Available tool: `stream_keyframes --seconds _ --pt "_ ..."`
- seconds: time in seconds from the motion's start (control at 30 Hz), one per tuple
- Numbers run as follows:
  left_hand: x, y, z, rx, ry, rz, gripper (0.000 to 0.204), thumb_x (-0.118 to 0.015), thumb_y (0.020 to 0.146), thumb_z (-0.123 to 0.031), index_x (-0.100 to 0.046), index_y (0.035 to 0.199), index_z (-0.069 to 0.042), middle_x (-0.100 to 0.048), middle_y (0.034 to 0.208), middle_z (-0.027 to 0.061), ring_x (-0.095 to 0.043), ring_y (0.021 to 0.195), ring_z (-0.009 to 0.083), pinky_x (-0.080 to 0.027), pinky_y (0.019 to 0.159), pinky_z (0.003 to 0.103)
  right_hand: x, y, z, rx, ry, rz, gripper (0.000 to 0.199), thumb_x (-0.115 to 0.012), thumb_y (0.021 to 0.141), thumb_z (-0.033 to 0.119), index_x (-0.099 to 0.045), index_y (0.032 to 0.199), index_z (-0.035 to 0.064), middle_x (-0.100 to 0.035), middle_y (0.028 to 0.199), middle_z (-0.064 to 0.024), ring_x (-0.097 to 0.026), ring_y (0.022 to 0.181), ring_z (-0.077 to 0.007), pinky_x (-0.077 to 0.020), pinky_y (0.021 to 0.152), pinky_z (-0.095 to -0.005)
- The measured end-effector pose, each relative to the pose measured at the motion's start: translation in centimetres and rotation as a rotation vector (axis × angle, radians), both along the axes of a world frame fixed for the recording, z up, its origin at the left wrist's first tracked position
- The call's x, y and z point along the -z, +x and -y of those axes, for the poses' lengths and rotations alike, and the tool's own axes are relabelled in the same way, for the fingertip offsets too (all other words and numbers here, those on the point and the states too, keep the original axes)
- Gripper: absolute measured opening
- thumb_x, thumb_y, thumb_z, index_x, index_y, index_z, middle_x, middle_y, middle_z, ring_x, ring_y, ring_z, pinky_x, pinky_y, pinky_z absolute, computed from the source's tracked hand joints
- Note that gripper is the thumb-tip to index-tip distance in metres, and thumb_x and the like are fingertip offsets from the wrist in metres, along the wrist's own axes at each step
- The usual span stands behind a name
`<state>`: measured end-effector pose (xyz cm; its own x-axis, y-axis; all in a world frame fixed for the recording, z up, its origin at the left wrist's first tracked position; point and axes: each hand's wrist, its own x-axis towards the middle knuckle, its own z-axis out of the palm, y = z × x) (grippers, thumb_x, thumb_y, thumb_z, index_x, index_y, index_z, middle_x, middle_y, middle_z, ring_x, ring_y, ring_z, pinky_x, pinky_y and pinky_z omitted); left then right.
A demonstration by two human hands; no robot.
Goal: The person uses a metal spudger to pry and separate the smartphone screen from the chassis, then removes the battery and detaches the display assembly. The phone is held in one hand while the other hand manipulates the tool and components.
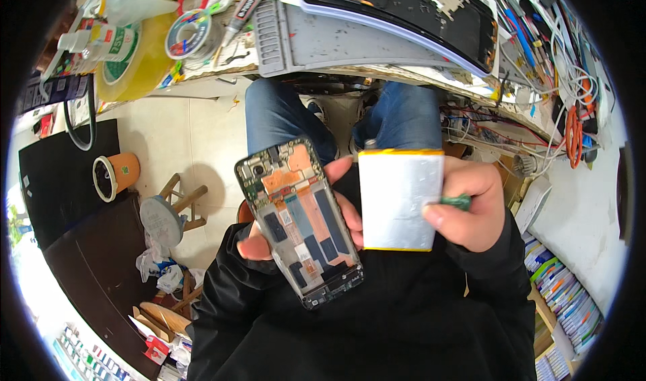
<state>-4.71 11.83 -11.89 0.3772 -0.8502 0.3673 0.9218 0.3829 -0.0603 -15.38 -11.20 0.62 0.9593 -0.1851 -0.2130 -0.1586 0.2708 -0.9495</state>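
My left hand (pixel 254 245) is wrapped round an opened smartphone (pixel 306 226), held tilted over my lap. The back cover is off: green circuit board, copper patches and a camera show at its far end, and dark pads lie in the bare battery bay. Just to its right, my right hand (pixel 476 203) grips a flat silver phone battery (pixel 398 199) with yellow edges between thumb and fingers. A small dark green piece (pixel 457 203) sticks out between that thumb and forefinger; its kind I cannot make out. The battery and the phone are apart.
On the workbench ahead lie a grey work mat (pixel 350 41), a large lilac-edged tablet-like device (pixel 404 18), a glue tube (pixel 245 11), a wire spool (pixel 190 34) and a yellow tape roll (pixel 151 51). Tangled cables (pixel 562 65) crowd the right. A stool (pixel 163 219) stands left.
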Motion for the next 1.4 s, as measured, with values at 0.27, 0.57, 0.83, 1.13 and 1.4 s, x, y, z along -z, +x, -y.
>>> stream_keyframes --seconds 0.27,0.57,0.83,1.13,1.4 --pt "-4.7 1.7 -0.3 -0.012 0.307 -0.015 0.156 -0.066 0.062 -0.097 -0.003 0.168 -0.001 -0.057 0.135 0.0383 -0.07 0.114 0.044 -0.059 0.098 0.053 -0.3 0.1 0.9 0.38 0.155 0.072 0.046 -0.069 0.081 -0.01 -0.05 0.119 0.0068 -0.071 0.119 -0.0144 -0.068 0.111 -0.02 -0.0507 0.1 -0.0331" --pt "-5.3 1.6 0.0 -0.027 0.236 -0.068 0.154 -0.057 0.062 -0.101 -0.011 0.168 0.0 -0.058 0.133 0.0366 -0.071 0.109 0.0402 -0.061 0.093 0.049 -2.1 -0.9 4.9 0.358 -0.154 0.294 0.053 -0.067 0.094 -0.01 -0.055 0.146 -0.0052 -0.07 0.132 -0.0187 -0.066 0.122 -0.025 -0.0469 0.112 -0.0398" --pt "-5.7 2.4 -0.9 0.035 0.392 -0.023 0.152 -0.047 0.064 -0.105 -0.015 0.167 0.001 -0.061 0.127 0.0344 -0.072 0.102 0.038 -0.063 0.086 0.048 -4.5 2.8 5.9 0.458 -1.393 0.217 0.037 -0.064 0.091 -0.017 -0.075 0.123 -0.0021 -0.077 0.123 -0.0185 -0.072 0.119 -0.0253 -0.0525 0.106 -0.036" --pt "-7.2 3.3 -0.2 -0.112 0.543 0.057 0.136 -0.034 0.077 -0.103 -0.016 0.168 -0.004 -0.063 0.126 0.0277 -0.07 0.1 0.033 -0.062 0.085 0.046 -3.7 10.0 7.9 0.26 -1.81 0.426 0.042 -0.065 0.082 -0.009 -0.078 0.119 0.0074 -0.077 0.119 -0.0138 -0.074 0.112 -0.0304 -0.0572 0.101 -0.0427" --pt "-7.5 3.6 0.7 -0.15 0.44 -0.021 0.136 -0.039 0.078 -0.102 -0.014 0.169 -0.003 -0.063 0.124 0.0345 -0.07 0.096 0.0396 -0.06 0.08 0.05 -2.4 11.1 6.4 0.146 -1.83 0.386 0.036 -0.069 0.084 -0.008 -0.077 0.117 0.0037 -0.077 0.119 -0.0138 -0.073 0.113 -0.0298 -0.0567 0.098 -0.0391"
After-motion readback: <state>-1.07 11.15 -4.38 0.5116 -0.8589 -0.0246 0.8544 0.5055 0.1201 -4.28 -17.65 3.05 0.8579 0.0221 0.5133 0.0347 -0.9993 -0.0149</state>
